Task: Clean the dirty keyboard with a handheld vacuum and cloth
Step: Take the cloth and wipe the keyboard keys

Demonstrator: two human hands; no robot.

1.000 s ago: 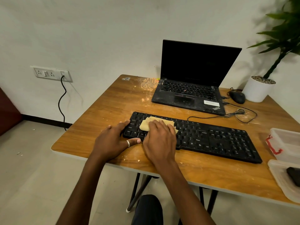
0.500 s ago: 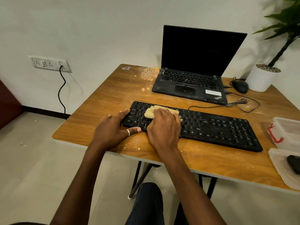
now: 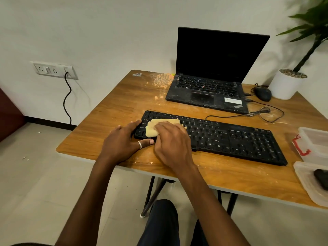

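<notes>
A black keyboard (image 3: 230, 137) lies across the wooden table (image 3: 113, 114), its cable running toward the laptop. A folded yellow cloth (image 3: 156, 126) rests on the keyboard's left end. My right hand (image 3: 173, 142) presses flat on the cloth, fingers covering its right part. My left hand (image 3: 122, 141), with a ring on the thumb, grips the keyboard's left edge, thumb along the front and fingers at the side. No vacuum can be made out for certain; a dark object (image 3: 322, 176) lies in a clear tub at the right edge.
An open black laptop (image 3: 209, 89) stands behind the keyboard, dusty, with pale crumbs and a smear (image 3: 162, 80) beside it. A mouse (image 3: 262, 94) and white plant pot (image 3: 285, 84) sit at the back right. Two clear plastic tubs (image 3: 314, 144) occupy the right edge.
My right hand has slid the cloth leftward across the keys toward the keyboard's left end. My left hand keeps its hold on the keyboard's edge. The camera view has shifted slightly.
</notes>
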